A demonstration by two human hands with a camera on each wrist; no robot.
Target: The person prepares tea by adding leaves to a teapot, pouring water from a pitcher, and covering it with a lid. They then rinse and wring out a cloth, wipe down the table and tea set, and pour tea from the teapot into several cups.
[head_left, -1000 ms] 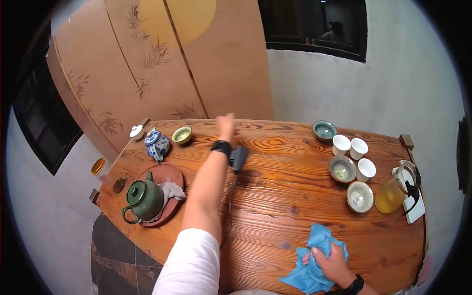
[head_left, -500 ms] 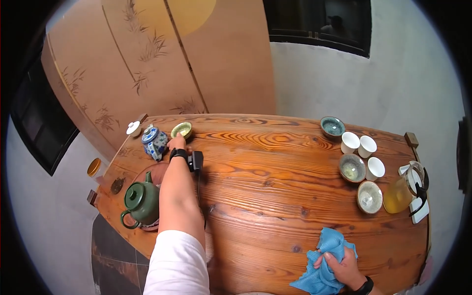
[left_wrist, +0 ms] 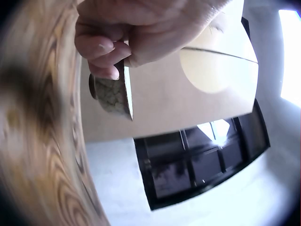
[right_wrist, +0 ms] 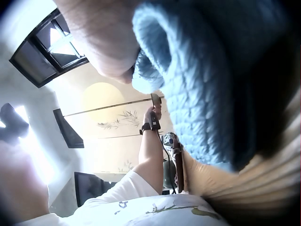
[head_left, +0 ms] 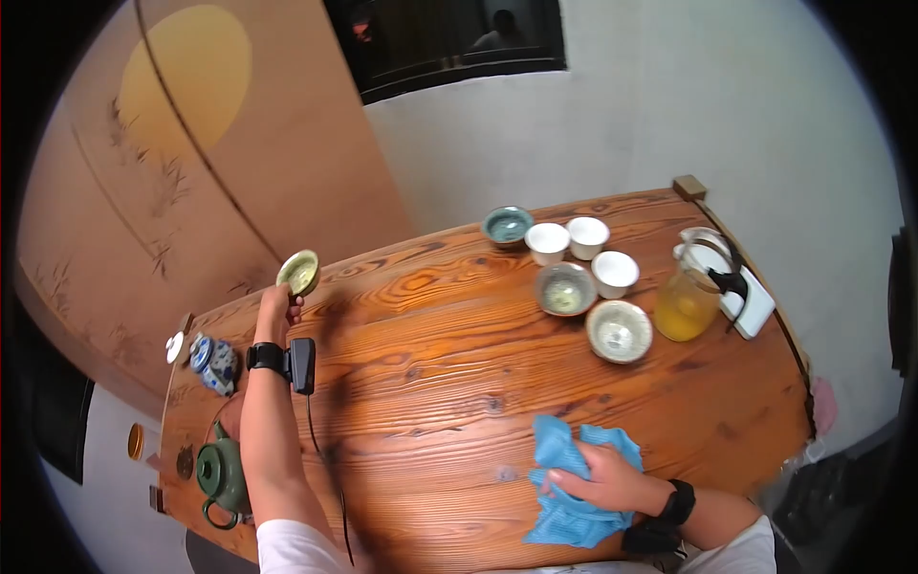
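Out over the far left part of the table, my left hand (head_left: 275,314) grips a small yellow-green tea bowl (head_left: 303,274) by its rim. Seen in the left wrist view, the tea bowl (left_wrist: 112,96) has a crackled outside and is tipped on its side, clear of the wood, with fingertips (left_wrist: 112,72) curled against it. My right hand (head_left: 604,476) holds a crumpled blue cloth (head_left: 572,521) near the table's front edge. That cloth (right_wrist: 197,99) bunches up against the right hand (right_wrist: 101,35) in the right wrist view.
On the right stand a teal bowl (head_left: 508,226), several white cups (head_left: 548,245), two grey bowls (head_left: 620,332) and a glass pitcher (head_left: 685,308) of yellow tea. A blue-and-white teapot (head_left: 214,365) and green teapot (head_left: 222,474) stand left. A cable (head_left: 330,478) trails from the left wrist.
My left hand went left to the tea bowl, took hold of it and lifted it off the table. The right hand keeps the cloth. The head view has swung right.
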